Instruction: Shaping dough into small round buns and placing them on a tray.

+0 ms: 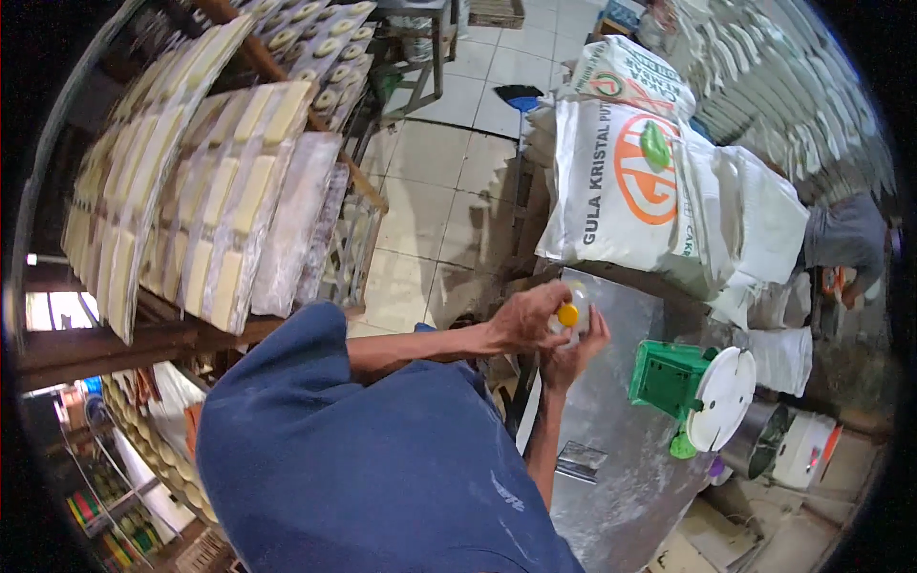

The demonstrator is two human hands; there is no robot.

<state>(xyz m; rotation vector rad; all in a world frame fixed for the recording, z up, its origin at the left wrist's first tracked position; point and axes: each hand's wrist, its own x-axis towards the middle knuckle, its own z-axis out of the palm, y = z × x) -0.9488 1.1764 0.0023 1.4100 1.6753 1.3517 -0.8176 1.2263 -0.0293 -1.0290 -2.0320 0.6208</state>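
Note:
My left hand point(535, 315) is closed at the yellow cap point(566, 314) of a clear plastic bottle point(580, 292), fingers bent over its top. My right hand point(571, 351) grips the same bottle from the right and below, thumb and fingers raised along its side. Both hands are over the near end of a dusty metal table point(621, 497). Right of them stands a green scale point(659, 372) with a round white plate point(721, 396), and a small green scoop-like item point(683, 441) lies beside it.
Racks of dough trays point(229, 191) fill the left. Large white sacks point(621, 172) are piled beyond the table, with another person point(845, 248) at far right. A tiled floor point(439, 210) runs between. Metal pots point(764, 439) and buckets sit at lower right.

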